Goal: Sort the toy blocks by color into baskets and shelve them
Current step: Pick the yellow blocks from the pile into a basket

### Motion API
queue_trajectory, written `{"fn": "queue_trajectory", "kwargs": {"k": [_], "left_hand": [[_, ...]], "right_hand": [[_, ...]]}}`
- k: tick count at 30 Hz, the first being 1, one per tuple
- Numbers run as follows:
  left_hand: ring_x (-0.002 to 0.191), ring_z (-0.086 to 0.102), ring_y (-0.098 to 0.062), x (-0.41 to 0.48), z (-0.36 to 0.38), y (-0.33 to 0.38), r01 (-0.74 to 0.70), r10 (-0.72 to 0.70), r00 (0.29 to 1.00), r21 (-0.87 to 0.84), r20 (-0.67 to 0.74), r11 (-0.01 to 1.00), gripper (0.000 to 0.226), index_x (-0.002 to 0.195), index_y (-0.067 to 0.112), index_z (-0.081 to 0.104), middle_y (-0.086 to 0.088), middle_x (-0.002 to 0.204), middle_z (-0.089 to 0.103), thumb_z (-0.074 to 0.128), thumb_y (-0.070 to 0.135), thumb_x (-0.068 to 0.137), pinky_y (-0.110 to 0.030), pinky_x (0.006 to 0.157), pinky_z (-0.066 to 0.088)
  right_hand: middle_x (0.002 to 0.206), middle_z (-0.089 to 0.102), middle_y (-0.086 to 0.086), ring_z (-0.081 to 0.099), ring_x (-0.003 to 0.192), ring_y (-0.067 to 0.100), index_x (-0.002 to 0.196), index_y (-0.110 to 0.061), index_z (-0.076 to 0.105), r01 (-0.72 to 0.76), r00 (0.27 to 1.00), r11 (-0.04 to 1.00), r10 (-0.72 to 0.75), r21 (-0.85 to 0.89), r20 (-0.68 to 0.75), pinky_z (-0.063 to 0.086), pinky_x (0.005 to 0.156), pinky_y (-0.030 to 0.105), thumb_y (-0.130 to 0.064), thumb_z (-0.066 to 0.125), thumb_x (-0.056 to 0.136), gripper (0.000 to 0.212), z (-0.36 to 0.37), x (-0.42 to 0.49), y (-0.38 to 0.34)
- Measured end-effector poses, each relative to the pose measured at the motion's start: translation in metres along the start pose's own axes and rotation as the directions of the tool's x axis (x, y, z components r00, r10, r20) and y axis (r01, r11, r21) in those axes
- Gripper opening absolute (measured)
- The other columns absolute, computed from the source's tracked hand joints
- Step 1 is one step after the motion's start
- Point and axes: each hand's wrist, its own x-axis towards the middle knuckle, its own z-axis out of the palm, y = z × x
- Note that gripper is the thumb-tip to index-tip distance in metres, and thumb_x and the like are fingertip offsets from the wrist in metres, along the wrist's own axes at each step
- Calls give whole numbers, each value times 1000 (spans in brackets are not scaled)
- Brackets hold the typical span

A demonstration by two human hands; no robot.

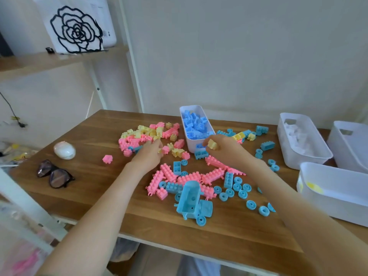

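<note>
Because the yellow block (pixel 212 144) pinched in the right hand (pixel 225 151) looks light, rigid and studded, a fingertip grip across its flat sides should hold. It hangs just before the blue-filled basket (pixel 192 106). The left hand (pixel 148 156) curls over the pink-and-yellow pile (pixel 137 136); whether it grips anything is unclear. Scattered blue wheels (pixel 237 187) and glasses (pixel 53 174) clutter the table (pixel 95 198).

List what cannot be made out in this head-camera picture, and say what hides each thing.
Head view: whether the left hand holds a block; its own fingers cover the spot.
Head view: contents of the middle white basket; washed out and blurred.
Head view: the far-right basket; cut by the frame edge, its wall hides the inside.
Head view: the yellow patch in the near basket; too blurred.
</note>
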Motion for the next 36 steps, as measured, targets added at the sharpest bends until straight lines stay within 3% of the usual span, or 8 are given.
{"fn": "queue_trajectory", "kwargs": {"k": [4, 8, 11, 14, 20, 24, 30, 36], "left_hand": [[100, 58, -16, -4, -3, -2, -9, 9, 1000, -37, 5, 999, 24, 120, 21, 53, -5, 126, 52, 50, 14, 97, -24, 79, 49], [93, 54, -13, -12, -13, -4, -33, 34, 999, -46, 13, 998, 22, 117, 18, 54, -5, 117, 56, 47, 13, 97, -22, 73, 44], [69, 54, -13, -18, -23, -2, -45, 41, 999, -110, -33, 993, 16, 112, 16, 53, 1, 89, 55, 47, 15, 97, -19, 51, 35], [53, 45, -9, -24, -29, 13, -80, 68, 994, -150, -86, 985, 11, 107, 16, 51, 3, 69, 50, 47, 16, 97, -21, 47, 28], [68, 51, -6, -40, -25, 76, -234, 229, 972, -211, -46, 949, 12, 108, 17, 50, 8, 77, 51, 47, 18, 97, -19, 52, 31], [61, 47, -5, -50, -22, 124, -342, 358, 930, -172, 77, 924, 18, 112, 17, 53, -1, 88, 59, 43, 23, 98, -20, 50, 30], [63, 49, -4, -60, 1, 206, -490, 516, 848, -191, 121, 850, 16, 107, 18, 56, 6, 81, 55, 47, 24, 96, -22, 53, 36], [69, 49, -8, -69, 23, 270, -591, 621, 759, -195, 194, 783, 17, 109, 15, 54, 6, 82, 52, 45, 23, 98, -25, 55, 35]], "right_hand": [[131, 52, 5, 51, 115, 21, 131, -21, 50, 173, 985, 985, -173, -22, 10, 43, 90, 28, -15, 49, 94, 37, 28, 10, -24], [120, 58, 10, 56, 100, 19, 129, -11, 51, 135, 990, 989, -133, -56, 49, 44, 77, 24, -13, 46, 95, 34, 56, 30, -42], [117, 60, 10, 58, 102, 22, 129, -9, 50, 99, 995, 994, -97, -40, 36, 43, 75, 23, -17, 45, 97, 34, 61, 37, -46], [112, 63, 9, 59, 100, 22, 123, -10, 52, 71, 997, 995, -73, 74, 20, 45, 75, 25, -22, 46, 97, 30, 54, 27, -45], [76, 55, -2, 52, 70, 14, 87, -15, 50, 75, 994, 992, -66, 97, -87, 35, 53, 20, -22, 52, 93, 9, 8, -11, -34], [80, 62, 2, 55, 73, 16, 93, -9, 59, -36, 970, 984, 77, 175, -231, 41, 63, 28, -24, 57, 90, 16, -54, -59, -5], [86, 57, 1, 52, 81, 18, 90, -11, 57, -372, 920, 927, 362, -48, -153, 35, 68, 29, -33, 61, 87, 22, -114, -121, 74], [94, 51, -2, 49, 90, 19, 87, -24, 52, -451, 890, 880, 455, -152, -7, 37, 80, 29, -37, 63, 86, 17, -133, -160, 135]]}}
